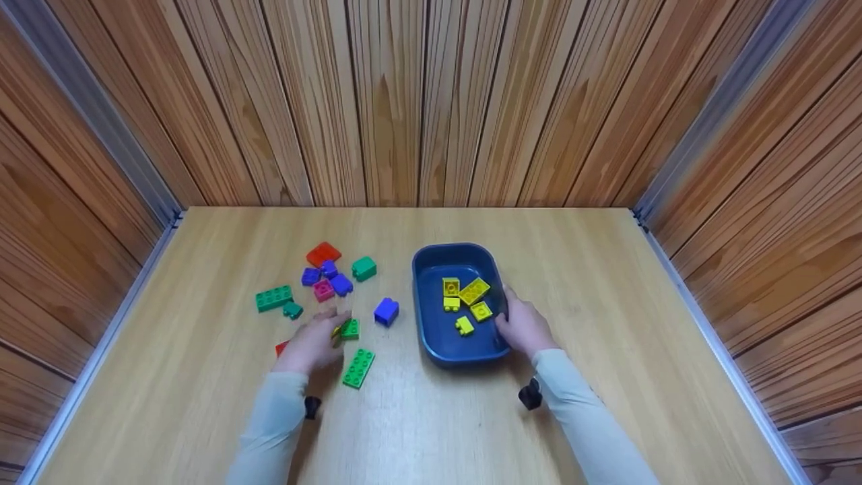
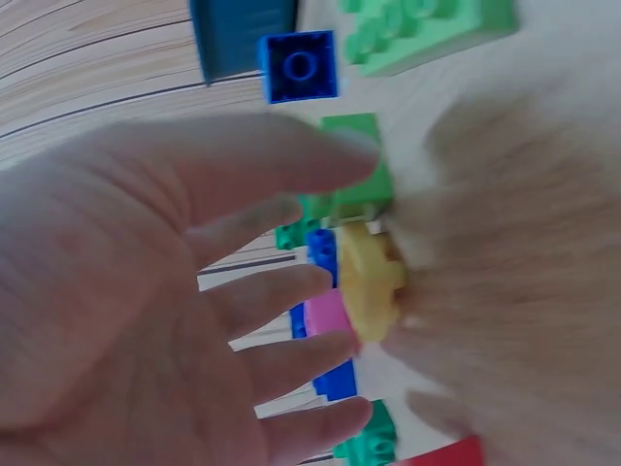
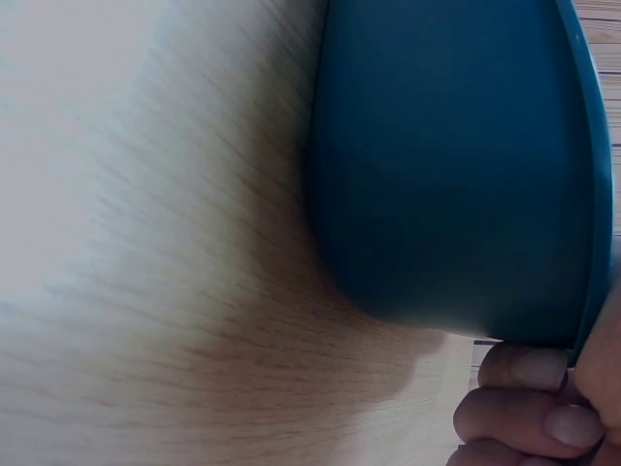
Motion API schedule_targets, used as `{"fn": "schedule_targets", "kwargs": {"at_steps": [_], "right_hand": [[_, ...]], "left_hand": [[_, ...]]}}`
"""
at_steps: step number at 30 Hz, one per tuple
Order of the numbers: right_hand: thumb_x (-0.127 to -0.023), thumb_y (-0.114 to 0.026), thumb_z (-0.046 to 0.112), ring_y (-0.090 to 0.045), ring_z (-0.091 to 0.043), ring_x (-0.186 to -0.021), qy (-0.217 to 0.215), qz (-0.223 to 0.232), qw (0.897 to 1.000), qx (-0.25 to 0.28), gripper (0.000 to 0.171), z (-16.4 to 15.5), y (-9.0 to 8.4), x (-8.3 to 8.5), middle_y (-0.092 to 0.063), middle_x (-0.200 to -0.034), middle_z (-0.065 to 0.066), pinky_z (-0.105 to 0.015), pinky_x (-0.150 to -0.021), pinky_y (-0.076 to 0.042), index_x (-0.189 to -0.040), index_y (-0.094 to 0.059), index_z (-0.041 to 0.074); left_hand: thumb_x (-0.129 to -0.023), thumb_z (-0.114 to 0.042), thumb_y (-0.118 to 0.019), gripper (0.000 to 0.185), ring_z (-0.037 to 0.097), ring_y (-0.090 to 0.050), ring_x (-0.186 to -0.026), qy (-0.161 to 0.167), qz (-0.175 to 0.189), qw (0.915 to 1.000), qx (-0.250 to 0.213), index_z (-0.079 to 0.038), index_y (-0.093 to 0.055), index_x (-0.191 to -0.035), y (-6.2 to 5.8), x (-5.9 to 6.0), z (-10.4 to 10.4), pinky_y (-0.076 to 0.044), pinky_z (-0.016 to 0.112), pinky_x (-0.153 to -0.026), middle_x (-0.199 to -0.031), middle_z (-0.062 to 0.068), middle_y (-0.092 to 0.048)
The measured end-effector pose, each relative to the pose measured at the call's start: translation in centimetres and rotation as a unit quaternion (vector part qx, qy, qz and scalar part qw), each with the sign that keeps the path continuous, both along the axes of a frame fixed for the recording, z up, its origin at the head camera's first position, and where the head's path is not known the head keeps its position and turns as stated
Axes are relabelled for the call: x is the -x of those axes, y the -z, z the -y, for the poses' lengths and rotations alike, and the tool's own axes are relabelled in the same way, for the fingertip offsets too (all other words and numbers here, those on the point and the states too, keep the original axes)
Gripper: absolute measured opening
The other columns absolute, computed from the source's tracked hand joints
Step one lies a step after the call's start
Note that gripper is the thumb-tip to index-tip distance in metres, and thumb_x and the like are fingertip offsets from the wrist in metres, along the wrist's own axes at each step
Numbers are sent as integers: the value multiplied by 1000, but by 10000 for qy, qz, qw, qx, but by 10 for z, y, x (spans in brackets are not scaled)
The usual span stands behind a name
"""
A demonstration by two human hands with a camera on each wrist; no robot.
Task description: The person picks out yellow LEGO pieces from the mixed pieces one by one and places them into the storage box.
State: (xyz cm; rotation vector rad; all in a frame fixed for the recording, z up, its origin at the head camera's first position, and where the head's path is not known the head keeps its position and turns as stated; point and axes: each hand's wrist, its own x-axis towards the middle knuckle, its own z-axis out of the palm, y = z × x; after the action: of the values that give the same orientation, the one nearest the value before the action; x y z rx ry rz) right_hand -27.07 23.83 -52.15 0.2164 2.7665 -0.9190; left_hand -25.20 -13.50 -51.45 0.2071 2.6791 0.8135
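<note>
The left hand [image 1: 313, 342] hovers low over the loose bricks on the worktop [image 1: 606, 283], its fingers [image 2: 262, 165] spread and straight, with a yellow brick [image 2: 371, 283] just beyond the fingertips; the blur leaves it unclear whether they touch it. A small green brick [image 1: 349, 329] lies beside that hand, and a blue brick [image 1: 386, 311] sits between it and the tub. The right hand [image 1: 522, 327] grips the near right rim of the blue tub [image 1: 431, 269], fingers curled under its edge. Five yellow bricks [image 1: 474, 290] lie inside the tub.
</note>
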Motion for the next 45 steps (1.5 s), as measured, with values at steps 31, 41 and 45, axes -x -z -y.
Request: {"fn": "schedule_targets", "kwargs": {"at_steps": [31, 41, 45], "right_hand": [[-96, -52, 18, -59, -24, -83, -118, -202, 9995, -212, 65, -1, 1, 0, -57, -125, -19, -35, -74, -53, -152, -20, 7], [-95, -53, 17, -59, -27, -88, -178, -399, 9988, -206, 64, -2, 1, -1, -57, -126, -20, -42, -83, -52, -151, -24, 6], [-95, -53, 17, -59, -27, -88, -184, -380, 9989, -211, 64, -1, 0, -1, -56, -127, -21, -43, -86, -51, -151, -24, 6]], "left_hand": [[-86, 11, -62, 48, 39, -57, -109, -200, -1386, 9880, 648, 1, -52, -132, 27, 6, 1, -47, 50, -91, -122, 24, -56], [-84, 13, -62, 50, 43, -57, -108, -209, -1526, 9861, 627, 2, -51, -132, 11, 10, 2, -49, 50, -89, -126, 28, -53], [-86, 12, -60, 54, 43, -49, -120, -191, -1431, 9883, 496, 1, -47, -137, 0, 13, -2, -44, 51, -95, -136, 26, -48]]}}
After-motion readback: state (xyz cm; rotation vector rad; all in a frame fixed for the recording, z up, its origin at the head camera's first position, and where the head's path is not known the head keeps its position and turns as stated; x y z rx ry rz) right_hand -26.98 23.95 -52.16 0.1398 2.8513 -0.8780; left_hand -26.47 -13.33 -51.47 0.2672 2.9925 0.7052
